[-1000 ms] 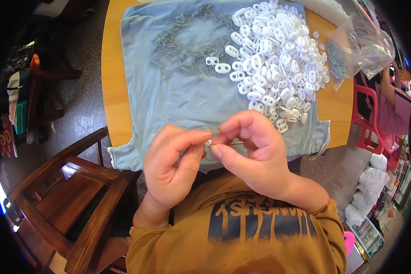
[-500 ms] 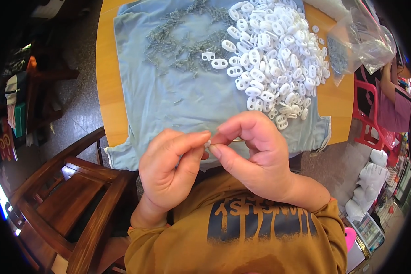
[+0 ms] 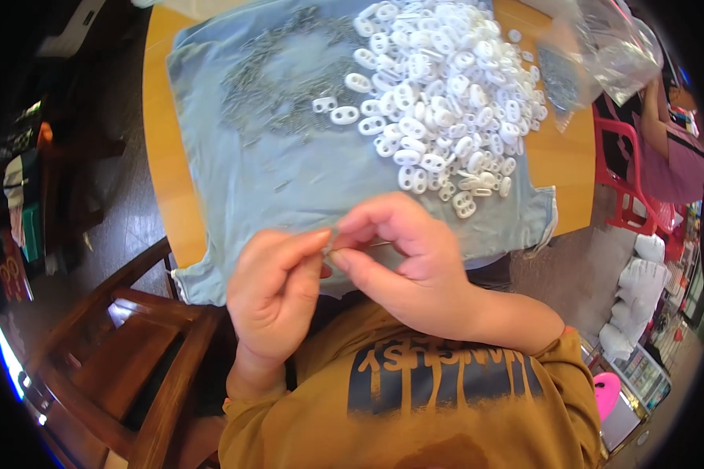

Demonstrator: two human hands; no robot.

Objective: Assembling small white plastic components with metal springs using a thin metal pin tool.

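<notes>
Ahead of the fingers: bare stretch of blue cloth, passable. Farther ahead, to their right: dense heap of white plastic pieces, blocking. Farther ahead, to their left: scatter of thin grey metal bits. Far right: clear bags. Left and below: wooden chair, close against the table edge.

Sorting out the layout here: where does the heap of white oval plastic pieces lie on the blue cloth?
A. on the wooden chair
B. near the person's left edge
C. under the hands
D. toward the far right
D: the white oval pieces are heaped on the far right part of the blue cloth, beyond both hands.
</notes>
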